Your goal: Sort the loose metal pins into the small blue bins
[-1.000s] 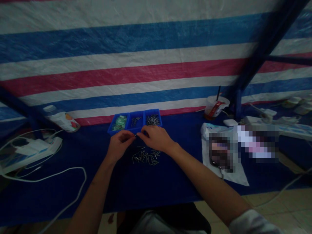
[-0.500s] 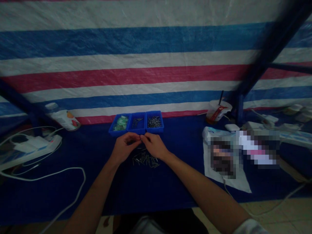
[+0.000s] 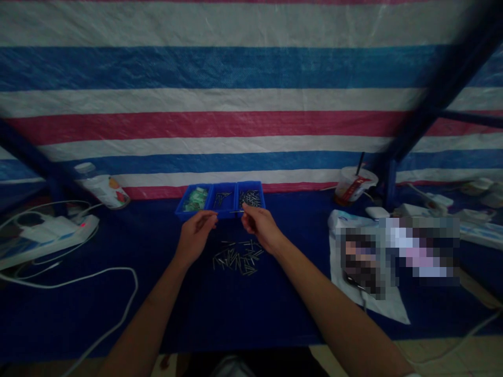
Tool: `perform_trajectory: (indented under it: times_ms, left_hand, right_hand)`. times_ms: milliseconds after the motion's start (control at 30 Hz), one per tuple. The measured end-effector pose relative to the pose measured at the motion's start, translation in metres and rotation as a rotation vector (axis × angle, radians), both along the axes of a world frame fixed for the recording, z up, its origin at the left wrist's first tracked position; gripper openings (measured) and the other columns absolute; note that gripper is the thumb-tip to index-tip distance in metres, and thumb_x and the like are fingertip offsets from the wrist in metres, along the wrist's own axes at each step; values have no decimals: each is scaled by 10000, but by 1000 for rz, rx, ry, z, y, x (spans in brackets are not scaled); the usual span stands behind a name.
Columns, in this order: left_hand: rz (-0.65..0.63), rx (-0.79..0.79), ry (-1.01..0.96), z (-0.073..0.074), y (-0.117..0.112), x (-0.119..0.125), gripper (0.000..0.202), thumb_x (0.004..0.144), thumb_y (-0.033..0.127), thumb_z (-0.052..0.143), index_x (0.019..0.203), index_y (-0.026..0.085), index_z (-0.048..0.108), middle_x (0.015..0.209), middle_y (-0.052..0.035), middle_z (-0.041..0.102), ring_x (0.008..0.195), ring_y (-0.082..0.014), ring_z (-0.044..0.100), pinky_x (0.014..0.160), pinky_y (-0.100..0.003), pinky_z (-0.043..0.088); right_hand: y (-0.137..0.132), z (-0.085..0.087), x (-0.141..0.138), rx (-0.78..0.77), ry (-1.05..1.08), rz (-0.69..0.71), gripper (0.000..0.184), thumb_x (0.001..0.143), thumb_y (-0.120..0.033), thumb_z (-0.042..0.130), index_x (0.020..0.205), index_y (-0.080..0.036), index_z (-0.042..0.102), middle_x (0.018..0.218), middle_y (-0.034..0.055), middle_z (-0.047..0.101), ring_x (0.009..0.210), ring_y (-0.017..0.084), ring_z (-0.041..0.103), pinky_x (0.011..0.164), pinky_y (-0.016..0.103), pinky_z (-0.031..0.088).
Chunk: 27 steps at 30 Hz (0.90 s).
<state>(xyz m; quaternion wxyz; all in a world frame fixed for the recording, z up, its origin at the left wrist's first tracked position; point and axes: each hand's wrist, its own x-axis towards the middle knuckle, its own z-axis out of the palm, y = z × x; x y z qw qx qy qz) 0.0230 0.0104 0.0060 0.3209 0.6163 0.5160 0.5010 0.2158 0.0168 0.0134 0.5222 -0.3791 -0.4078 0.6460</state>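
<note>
Metal pins lie in a loose heap (image 3: 236, 257) on the dark blue cloth (image 3: 251, 319), right in front of a blue plastic tray (image 3: 188, 215). The tray has three small boxes side by side. The left box holds green bits (image 3: 194, 200), the middle box holds only a few pins (image 3: 222, 198), and the right box holds a bigger bunch of dark pins (image 3: 250, 198).

The right hand (image 3: 261, 226) is up by the front edge of the tray. Its fingertips pinch one thin metal pin (image 3: 236, 211), and the pin sticks out sideways over the tray's front edge, not touching the heap. The left hand (image 3: 194, 238) is just beside it, with its fingers curled and not in a tight fist. It is too dark and small to tell if those fingers hold anything.

So far, many pins are in the heap and some are in the tray. The heap is not gone.

Farther off, a bottle (image 3: 104, 191) lies on its side, a plastic cup with a straw (image 3: 353, 184) stands near a blue post (image 3: 390, 183), and a power strip (image 3: 47, 230) sits on the left with a white cord (image 3: 133, 285).
</note>
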Motion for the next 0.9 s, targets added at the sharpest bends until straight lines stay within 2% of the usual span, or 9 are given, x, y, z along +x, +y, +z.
perform_trajectory:
  times_ms: [100, 233, 300, 400, 500, 600, 667, 767, 900]
  left_hand:
    - [2, 2, 30, 0, 0, 1, 318, 807, 445, 639, 937, 159, 692, 792, -42, 711, 722, -179, 664, 682, -287, 516]
    - [21, 18, 45, 0, 1, 0, 292, 804, 428, 638, 922, 166, 691, 787, -36, 704, 703, -171, 652, 669, -284, 509]
    - [22, 20, 50, -1, 1, 0, 288, 805, 424, 633, 922, 167, 690, 799, -38, 705, 713, -172, 653, 677, -284, 507]
    - [15, 22, 94, -3, 2, -1, 297, 816, 432, 615, 924, 165, 688, 821, -44, 713, 729, -180, 658, 694, -291, 509]
    - [-28, 27, 222, -6, 2, -2, 271, 830, 409, 599, 932, 176, 692, 855, -46, 726, 769, -194, 669, 720, -300, 509]
    - [-69, 60, 438, -9, 4, -6, 188, 826, 327, 595, 911, 195, 699, 860, -42, 728, 784, -203, 665, 736, -313, 492]
    - [-52, 90, 549, -11, 5, -9, 162, 825, 283, 581, 901, 201, 698, 832, -40, 719, 752, -201, 651, 718, -318, 479]
    - [22, 123, 593, -12, 4, -14, 163, 834, 272, 563, 910, 208, 693, 819, -37, 708, 743, -199, 643, 715, -313, 480]
    - [180, 186, 625, 4, 9, -12, 179, 848, 273, 553, 940, 193, 685, 872, -56, 709, 769, -208, 651, 755, -320, 493]
  right_hand:
    - [1, -3, -1, -46, -33, -64, 384, 787, -475, 662, 579, -175, 544, 519, -40, 507, 446, 65, 415, 438, 215, 255]
    - [5, -7, -3, -62, -124, -115, 361, 822, -526, 620, 802, -166, 638, 706, 8, 646, 446, 60, 472, 426, 207, 279]
    - [8, -9, -4, -31, -236, -104, 334, 855, -497, 589, 887, -170, 649, 807, 33, 686, 446, 61, 488, 430, 212, 308]
    - [7, -12, -4, 107, -505, -100, 247, 899, -390, 545, 899, -169, 657, 796, 33, 689, 489, 85, 518, 498, 233, 392]
    - [-2, -12, -3, 391, -887, -77, 196, 905, -339, 559, 900, -189, 685, 804, 29, 686, 671, 134, 601, 636, 264, 437]
    - [-14, -11, -3, 619, -1190, 22, 182, 892, -354, 601, 940, -211, 703, 928, 45, 684, 805, 170, 625, 711, 291, 440]
    - [-19, -10, -4, 655, -1283, 79, 192, 900, -359, 599, 972, -214, 701, 972, 52, 678, 824, 174, 628, 718, 292, 442]
    - [-20, -10, -6, 633, -1328, 121, 190, 922, -349, 573, 979, -213, 694, 958, 50, 682, 818, 170, 631, 702, 283, 440]
    - [-18, -11, -6, 634, -1323, 122, 170, 926, -317, 561, 949, -208, 690, 913, 41, 685, 786, 169, 629, 669, 280, 429]
